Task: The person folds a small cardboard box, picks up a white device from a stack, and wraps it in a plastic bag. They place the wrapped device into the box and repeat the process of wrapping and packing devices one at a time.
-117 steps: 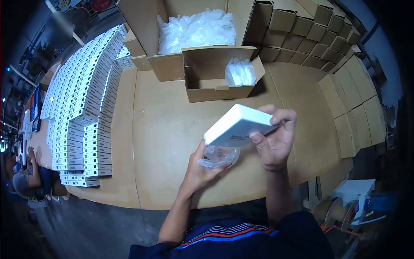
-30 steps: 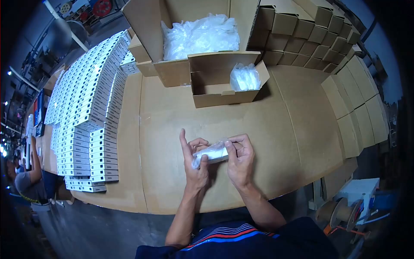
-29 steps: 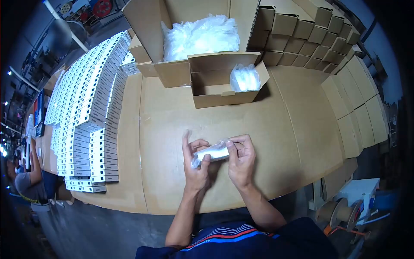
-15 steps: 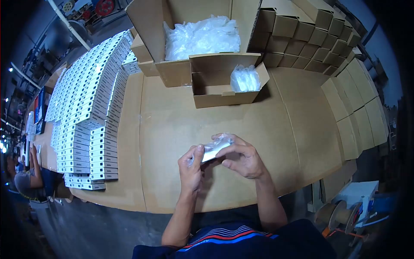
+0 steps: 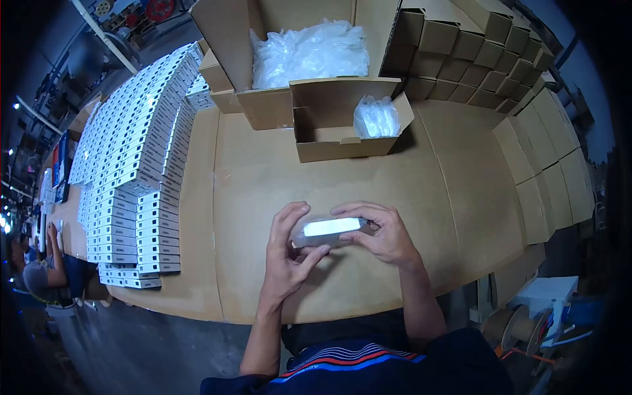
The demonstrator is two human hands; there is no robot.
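Observation:
A small white box [image 5: 332,227] in a clear plastic bag is held level between my two hands, above the cardboard-covered table. My right hand [image 5: 388,240] grips its right end, fingers along the top edge and thumb at the front. Around the left end curves my left hand [image 5: 284,257], its thumb against the lower edge of the bag and its fingers raised at the far side. Farther back, an open carton [image 5: 342,151] has a bundle of bagged items [image 5: 376,118] at its right end.
Behind that carton, a large open box [image 5: 270,112] is heaped with clear plastic bags [image 5: 309,56]. Stacks of small white boxes [image 5: 131,164] line the left side. Brown cartons [image 5: 454,59] are piled at the back right, with more cartons [image 5: 546,164] at right. Another person [image 5: 49,273] sits far left.
The bagged white box has turned level, its long white face now showing. My left fingers have spread from their pinch, and my right hand has closed on the right end.

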